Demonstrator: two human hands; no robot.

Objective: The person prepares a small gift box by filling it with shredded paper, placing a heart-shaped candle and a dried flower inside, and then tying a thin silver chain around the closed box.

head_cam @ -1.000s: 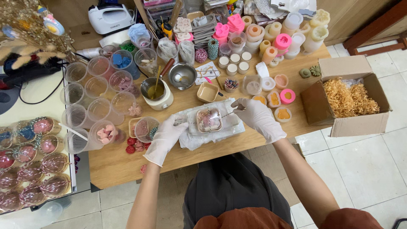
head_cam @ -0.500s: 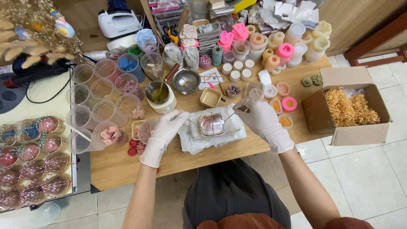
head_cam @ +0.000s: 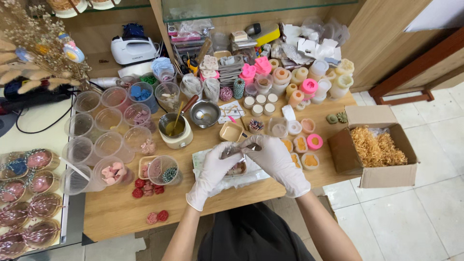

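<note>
Now both my gloved hands meet over the mould [head_cam: 238,168] on its white cloth [head_cam: 205,162] just right of the wax pot [head_cam: 175,129], left hand [head_cam: 212,170] steadying, right hand [head_cam: 275,159] pinching a metal tool [head_cam: 241,149] so it stays controlled.

Bare table [head_cam: 121,212] near left gives room; plastic cups [head_cam: 108,145] crowd the left, jars [head_cam: 299,89] the far side, cardboard box [head_cam: 374,145] the right
</note>
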